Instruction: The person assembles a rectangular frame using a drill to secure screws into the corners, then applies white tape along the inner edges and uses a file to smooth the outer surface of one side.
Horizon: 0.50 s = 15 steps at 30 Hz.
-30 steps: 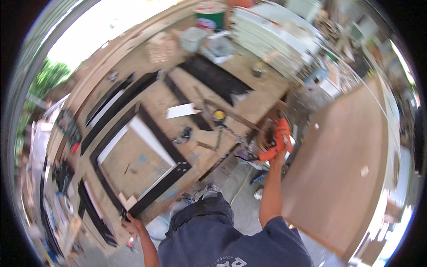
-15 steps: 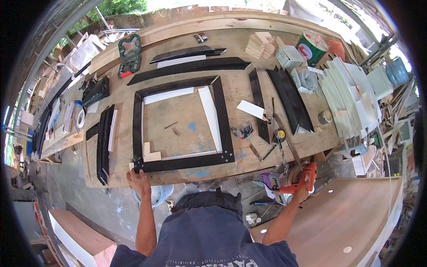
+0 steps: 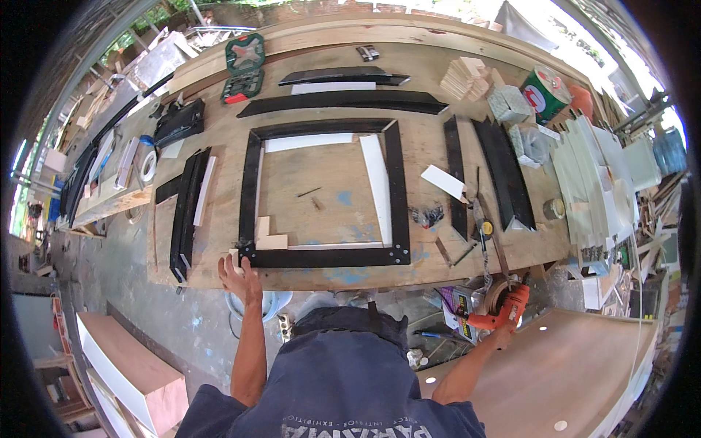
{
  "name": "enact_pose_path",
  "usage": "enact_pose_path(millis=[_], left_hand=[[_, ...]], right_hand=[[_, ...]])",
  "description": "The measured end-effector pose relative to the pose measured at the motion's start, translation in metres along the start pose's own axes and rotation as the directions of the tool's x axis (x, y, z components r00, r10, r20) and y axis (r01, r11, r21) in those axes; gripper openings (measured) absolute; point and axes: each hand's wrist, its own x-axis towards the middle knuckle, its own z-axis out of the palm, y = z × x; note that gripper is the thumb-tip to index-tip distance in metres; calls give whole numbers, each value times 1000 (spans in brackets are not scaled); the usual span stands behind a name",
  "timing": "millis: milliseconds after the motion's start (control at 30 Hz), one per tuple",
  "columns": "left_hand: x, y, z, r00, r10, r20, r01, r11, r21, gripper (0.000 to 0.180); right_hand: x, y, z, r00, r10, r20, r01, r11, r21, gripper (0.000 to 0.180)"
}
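Note:
A square black frame [image 3: 332, 258] lies flat on the wooden worktable. At its near left corner, my left hand [image 3: 241, 281] has its fingers apart, the tips touching the corner beside a small pale wood block [image 3: 234, 255]. Inside that same corner sit small pale wood pieces [image 3: 272, 241]. White strips [image 3: 376, 193] line the frame's inner edges, one of them slanting on the right side. Off the table's near right edge, my right hand [image 3: 498, 337] is wrapped round the handle of an orange power drill [image 3: 509, 310]. The drill is apart from the frame.
Black mitred strips [image 3: 343, 104] lie beyond and on both sides of the frame. Farther back are an open green bit case [image 3: 243, 69], stacked wood blocks [image 3: 464, 79] and a green can [image 3: 545, 95]. A large wooden panel [image 3: 577, 358] stands at my right.
My view has shifted, so the table and frame appear farther right and the frame slightly higher. My left hand stays at the frame corner; my right hand still holds the drill, now slightly lower.

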Motion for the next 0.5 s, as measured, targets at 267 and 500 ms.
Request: enact_pose_path(millis=[267, 500], left_hand=[[75, 34, 6, 989, 59, 136, -35, 985, -167, 50], [122, 92, 38, 944, 96, 316, -118, 992, 52, 60]], right_hand=[[-122, -154, -138, 876, 61, -479, 283, 740, 611, 35], [-331, -305, -166, 155, -980, -122, 538, -19, 843, 30]])
